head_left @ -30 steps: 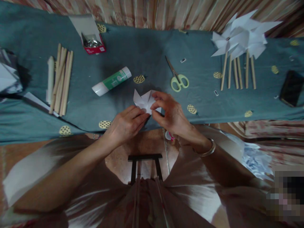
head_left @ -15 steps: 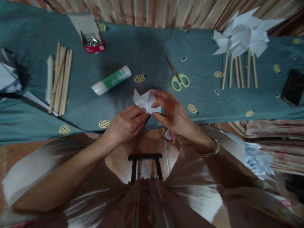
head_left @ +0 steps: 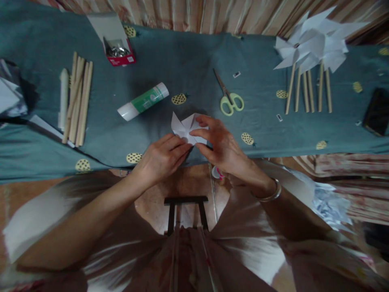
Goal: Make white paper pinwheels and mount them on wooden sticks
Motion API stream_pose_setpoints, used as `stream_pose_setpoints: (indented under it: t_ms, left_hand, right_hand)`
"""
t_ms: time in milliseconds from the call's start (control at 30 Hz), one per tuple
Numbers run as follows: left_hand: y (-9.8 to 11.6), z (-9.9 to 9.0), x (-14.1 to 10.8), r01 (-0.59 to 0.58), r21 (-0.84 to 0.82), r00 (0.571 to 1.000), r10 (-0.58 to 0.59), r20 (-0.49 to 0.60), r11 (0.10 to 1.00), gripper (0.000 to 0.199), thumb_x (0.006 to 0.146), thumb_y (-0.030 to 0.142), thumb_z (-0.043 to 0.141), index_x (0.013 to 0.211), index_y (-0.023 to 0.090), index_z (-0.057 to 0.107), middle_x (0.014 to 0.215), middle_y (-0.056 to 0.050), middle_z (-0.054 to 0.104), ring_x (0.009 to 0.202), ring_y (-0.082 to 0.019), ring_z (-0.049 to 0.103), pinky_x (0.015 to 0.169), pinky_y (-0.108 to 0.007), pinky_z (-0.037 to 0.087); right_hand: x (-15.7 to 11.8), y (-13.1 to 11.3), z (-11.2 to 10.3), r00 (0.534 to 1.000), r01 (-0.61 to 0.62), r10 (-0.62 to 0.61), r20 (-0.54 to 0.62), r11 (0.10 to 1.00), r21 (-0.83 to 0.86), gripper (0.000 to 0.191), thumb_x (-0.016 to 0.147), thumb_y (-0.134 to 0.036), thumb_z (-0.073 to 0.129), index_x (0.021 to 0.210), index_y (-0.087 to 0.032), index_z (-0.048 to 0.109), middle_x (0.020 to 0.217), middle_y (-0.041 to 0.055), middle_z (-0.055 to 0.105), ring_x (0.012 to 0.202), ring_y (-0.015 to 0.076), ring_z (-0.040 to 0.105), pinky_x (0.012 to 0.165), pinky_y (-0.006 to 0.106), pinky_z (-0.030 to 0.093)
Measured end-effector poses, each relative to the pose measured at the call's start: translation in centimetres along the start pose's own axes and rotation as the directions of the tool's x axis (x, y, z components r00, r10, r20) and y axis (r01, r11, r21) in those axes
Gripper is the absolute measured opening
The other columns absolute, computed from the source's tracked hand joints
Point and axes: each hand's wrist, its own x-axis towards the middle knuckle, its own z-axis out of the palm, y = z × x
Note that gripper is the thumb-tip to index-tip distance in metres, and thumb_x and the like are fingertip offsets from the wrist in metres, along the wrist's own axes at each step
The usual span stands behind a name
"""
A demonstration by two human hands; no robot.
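Note:
A white paper pinwheel [head_left: 182, 127], partly folded, is between my two hands at the front edge of the table. My left hand [head_left: 162, 157] pinches its lower left edge, fingers pressed together. Reaching over from the right, my right hand [head_left: 220, 144] has its index finger laid on the pinwheel's centre and its thumb by the lower edge. Its fingers cover the right side of the paper. Beyond the hands lie a green and white glue stick [head_left: 146, 101] and scissors [head_left: 231, 101] with light green handles.
Wooden sticks [head_left: 81, 101] lie in a pile at left, beside a white rod [head_left: 64, 95]. Behind them stands an open red box [head_left: 121, 60] of small metal pieces. Finished paper pinwheels [head_left: 316, 44] on sticks rest at back right, and a dark phone [head_left: 377, 111] lies at far right.
My right index finger has moved left and down onto the pinwheel's centre. My left hand keeps its pinch in the same place. The view has shifted very slightly.

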Motion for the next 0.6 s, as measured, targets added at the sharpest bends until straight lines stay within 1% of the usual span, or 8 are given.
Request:
stream_pose_setpoints:
  t_ms: [133,200,267,333,467,533,600]
  left_hand:
    - [0.0,0.1,0.0,-0.025,-0.003,0.999,0.025,-0.033,1.0,0.019,0.099,0.02,0.054,0.105,0.012,0.07,0.087,-0.007,0.07,0.08,-0.018,0.064,0.07,-0.029,0.055]
    - [0.0,0.2,0.0,-0.026,0.004,0.999,0.026,-0.038,1.0,0.019,0.099,0.021,0.054,0.105,0.012,0.07,0.087,-0.007,0.07,0.08,-0.018,0.064,0.071,-0.029,0.056]
    - [-0.1,0.2,-0.1,-0.01,0.003,1.0,0.01,-0.018,1.0,0.019,0.1,0.021,0.053,0.105,0.014,0.07,0.088,-0.006,0.07,0.081,-0.018,0.065,0.072,-0.029,0.055]
    - [-0.1,0.2,-0.1,0.012,-0.022,1.0,-0.012,-0.001,1.0,0.02,0.1,0.021,0.053,0.107,0.015,0.071,0.09,-0.006,0.07,0.083,-0.018,0.065,0.073,-0.03,0.055]
    - [-0.2,0.4,-0.2,0.002,-0.069,1.0,-0.004,-0.028,0.998,0.02,0.099,0.02,0.054,0.107,0.013,0.071,0.089,-0.008,0.07,0.082,-0.019,0.065,0.071,-0.031,0.055]
    - [-0.2,0.4,-0.2,-0.006,-0.064,0.999,0.003,-0.039,0.998,0.019,0.098,0.019,0.055,0.106,0.012,0.071,0.09,-0.009,0.07,0.081,-0.019,0.064,0.07,-0.031,0.055]
    - [-0.2,0.3,-0.2,-0.005,-0.059,0.999,0.003,-0.034,0.998,0.019,0.098,0.018,0.055,0.106,0.012,0.071,0.09,-0.009,0.07,0.082,-0.02,0.064,0.071,-0.031,0.055]
  right_hand:
    - [0.0,-0.1,0.0,1.0,0.008,-0.007,0.027,1.0,-0.03,0.034,0.089,-0.019,0.055,0.12,-0.028,0.066,0.144,0.0059,0.053,0.135,0.0257,0.051,0.116,0.044,0.044]
    - [0.0,-0.2,0.1,0.999,0.017,-0.016,0.031,0.999,-0.029,0.035,0.09,-0.018,0.053,0.121,-0.028,0.066,0.145,0.0059,0.052,0.137,0.0261,0.049,0.117,0.045,0.042]
    - [-0.1,-0.1,0.3,0.999,0.031,-0.031,0.02,0.999,-0.02,0.035,0.09,-0.018,0.053,0.121,-0.026,0.067,0.146,0.0066,0.051,0.138,0.0278,0.048,0.118,0.048,0.041]
    - [-0.1,-0.1,0.5,0.999,0.047,-0.047,0.016,0.998,-0.031,0.034,0.091,-0.018,0.052,0.121,-0.025,0.067,0.147,0.0072,0.05,0.139,0.0282,0.047,0.117,0.049,0.042]
    - [-0.4,0.0,0.6,0.995,0.099,-0.099,0.005,0.99,-0.104,0.033,0.097,-0.021,0.042,0.121,-0.022,0.065,0.146,0.0104,0.049,0.139,0.026,0.045,0.115,0.049,0.044]
    - [-0.4,-0.2,0.8,0.993,0.113,-0.114,-0.012,0.989,-0.097,0.033,0.098,-0.02,0.039,0.12,-0.022,0.063,0.146,0.0103,0.049,0.138,0.0256,0.046,0.112,0.049,0.047]
    - [-0.4,-0.5,1.1,0.994,0.106,-0.108,-0.019,0.992,-0.074,0.032,0.095,-0.018,0.04,0.117,-0.024,0.063,0.147,0.0098,0.049,0.139,0.0272,0.046,0.111,0.053,0.047]
